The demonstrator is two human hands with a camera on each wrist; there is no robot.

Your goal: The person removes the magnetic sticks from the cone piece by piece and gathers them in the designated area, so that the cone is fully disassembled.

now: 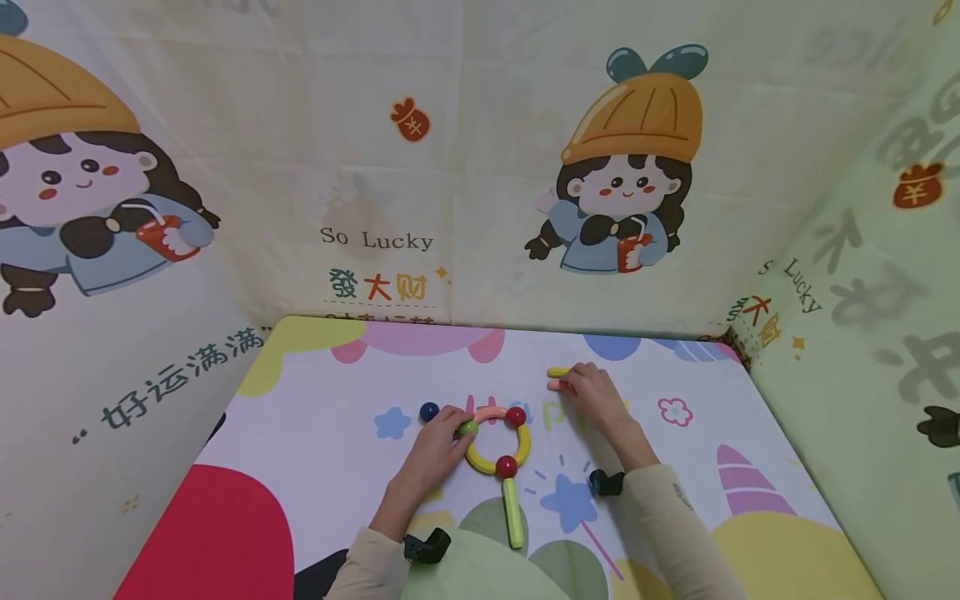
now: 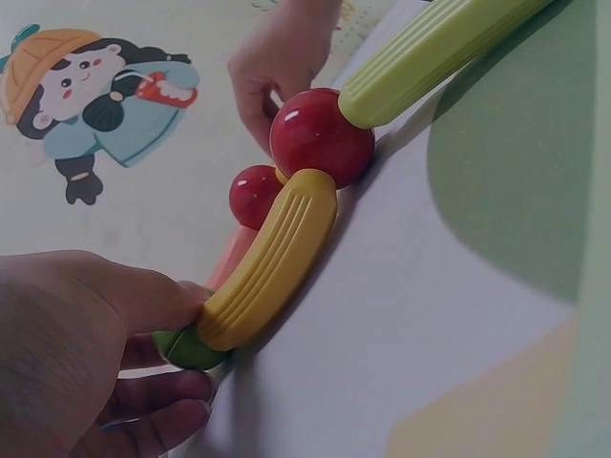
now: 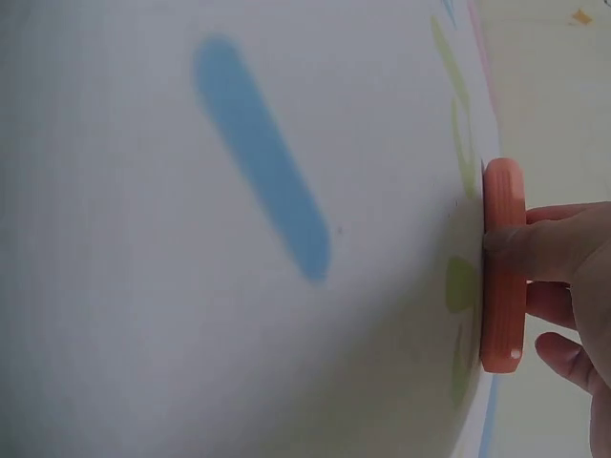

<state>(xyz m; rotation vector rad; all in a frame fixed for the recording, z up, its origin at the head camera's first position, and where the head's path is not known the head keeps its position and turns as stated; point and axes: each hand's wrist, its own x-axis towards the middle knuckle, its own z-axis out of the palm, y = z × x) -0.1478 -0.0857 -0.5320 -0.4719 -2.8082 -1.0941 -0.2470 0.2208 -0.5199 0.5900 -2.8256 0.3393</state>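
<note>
On the table lies a ring of curved magnetic sticks and balls: a yellow curved stick (image 2: 272,262), another yellow one (image 1: 524,443), a pink curved stick (image 1: 491,412), red balls (image 1: 506,467) and a green ball (image 1: 468,428). A light green straight stick (image 1: 513,515) runs from the ring's near red ball. My left hand (image 1: 435,447) pinches the green ball at the ring's left side, thumb near the yellow stick's end. Farther right, my right hand (image 1: 596,400) pinches a coral stick (image 3: 504,267) between thumb and fingers, the stick close along the tabletop.
A dark blue ball (image 1: 429,412) sits just beyond my left hand. One yellow stick (image 1: 558,372) lies behind the coral stick. Printed cloth walls (image 1: 487,192) rise at the table's back and sides. Black wrist devices (image 1: 427,547) show at both sleeves.
</note>
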